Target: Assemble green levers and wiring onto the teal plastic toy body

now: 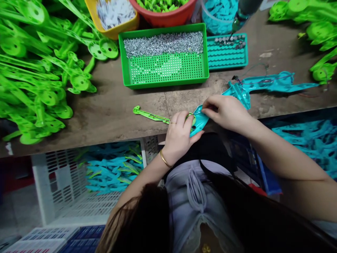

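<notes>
My left hand (pixel 179 131) is wrapped round the joint where a slim lime-green plastic part (pixel 151 115) meets a teal plastic shell (pixel 202 122) at the table's front edge. The green part sticks out to the left of my fingers. With fingertips pinched together, my right hand (pixel 229 111) rests at the shell's upper edge. Thin dark wire seems to run under those fingertips, though what they pinch is too small to make out. Beyond my right hand lies a larger teal plastic housing (pixel 271 82) with loose thin wires on it; whether it joins the held shell is hidden.
A green basket (pixel 165 83) of small screws stands ahead, beside a teal tray (pixel 226 61) of small metal parts. An electric screwdriver (pixel 243 14) hangs above that tray. Green parts (pixel 39 80) pile up at left. Below the edge, a white crate (pixel 55 182) holds teal and green pieces.
</notes>
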`<control>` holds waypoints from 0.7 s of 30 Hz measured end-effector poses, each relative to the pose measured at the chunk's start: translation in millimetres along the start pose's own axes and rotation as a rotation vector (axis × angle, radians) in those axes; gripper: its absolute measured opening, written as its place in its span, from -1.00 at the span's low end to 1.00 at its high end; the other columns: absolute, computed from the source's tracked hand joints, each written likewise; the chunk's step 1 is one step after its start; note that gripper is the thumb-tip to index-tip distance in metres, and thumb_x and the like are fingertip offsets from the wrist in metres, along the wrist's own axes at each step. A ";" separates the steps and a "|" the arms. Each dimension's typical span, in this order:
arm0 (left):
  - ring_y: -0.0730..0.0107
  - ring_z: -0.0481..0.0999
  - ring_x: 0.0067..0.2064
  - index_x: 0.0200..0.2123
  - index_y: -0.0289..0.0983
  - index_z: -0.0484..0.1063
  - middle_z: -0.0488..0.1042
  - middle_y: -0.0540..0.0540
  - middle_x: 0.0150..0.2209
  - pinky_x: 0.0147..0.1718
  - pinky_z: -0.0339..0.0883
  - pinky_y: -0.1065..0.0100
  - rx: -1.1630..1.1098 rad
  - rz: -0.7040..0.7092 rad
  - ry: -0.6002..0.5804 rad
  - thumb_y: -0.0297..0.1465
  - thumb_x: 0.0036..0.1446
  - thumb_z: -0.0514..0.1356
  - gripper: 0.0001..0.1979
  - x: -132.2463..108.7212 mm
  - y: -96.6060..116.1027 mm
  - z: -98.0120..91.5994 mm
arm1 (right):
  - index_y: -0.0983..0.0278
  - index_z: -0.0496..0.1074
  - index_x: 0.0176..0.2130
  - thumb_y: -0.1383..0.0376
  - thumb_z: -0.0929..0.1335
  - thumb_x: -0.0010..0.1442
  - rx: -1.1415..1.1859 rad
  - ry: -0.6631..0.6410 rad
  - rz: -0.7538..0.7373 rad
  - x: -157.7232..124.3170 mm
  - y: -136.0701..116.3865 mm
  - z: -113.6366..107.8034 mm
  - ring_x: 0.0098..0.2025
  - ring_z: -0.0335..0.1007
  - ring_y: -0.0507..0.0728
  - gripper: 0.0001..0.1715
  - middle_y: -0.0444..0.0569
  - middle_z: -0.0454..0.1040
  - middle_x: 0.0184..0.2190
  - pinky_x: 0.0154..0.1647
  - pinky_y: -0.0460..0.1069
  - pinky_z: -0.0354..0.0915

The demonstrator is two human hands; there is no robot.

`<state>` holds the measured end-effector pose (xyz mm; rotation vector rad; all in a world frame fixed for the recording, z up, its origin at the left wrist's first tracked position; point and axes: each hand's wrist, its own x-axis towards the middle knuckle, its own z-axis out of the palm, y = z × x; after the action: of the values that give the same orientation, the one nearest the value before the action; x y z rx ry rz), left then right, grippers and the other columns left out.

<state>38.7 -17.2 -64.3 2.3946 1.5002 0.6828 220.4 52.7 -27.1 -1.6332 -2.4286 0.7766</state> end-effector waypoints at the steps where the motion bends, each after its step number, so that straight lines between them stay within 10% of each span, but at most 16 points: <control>1: 0.04 0.35 0.01 -0.03 -0.39 0.35 0.39 -0.31 -0.04 0.03 0.31 0.07 0.001 0.003 -0.007 -0.18 0.11 0.24 -0.54 0.9 0.4 -0.8 | 0.29 0.49 -0.26 0.28 0.28 0.18 -0.020 0.007 -0.001 -1.5 1.2 -1.0 -0.32 0.37 0.12 -0.79 0.00 0.53 -0.32 -0.36 -0.04 0.09; 21: 0.03 0.21 0.04 0.14 -0.30 0.33 0.24 -0.28 0.02 0.07 0.20 0.06 0.033 -0.087 -0.218 -0.22 0.10 0.24 -0.45 11.4 5.8 -9.5 | 0.21 0.52 -0.24 0.22 0.28 0.16 -0.194 -0.159 0.096 14.3 0.1 -14.5 -0.31 0.40 0.17 -0.75 -0.02 0.55 -0.33 -0.44 -0.02 0.03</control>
<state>42.6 -10.1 -50.6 2.3239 1.5229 0.3669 219.9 70.6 -17.3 -1.8347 -2.6246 0.7306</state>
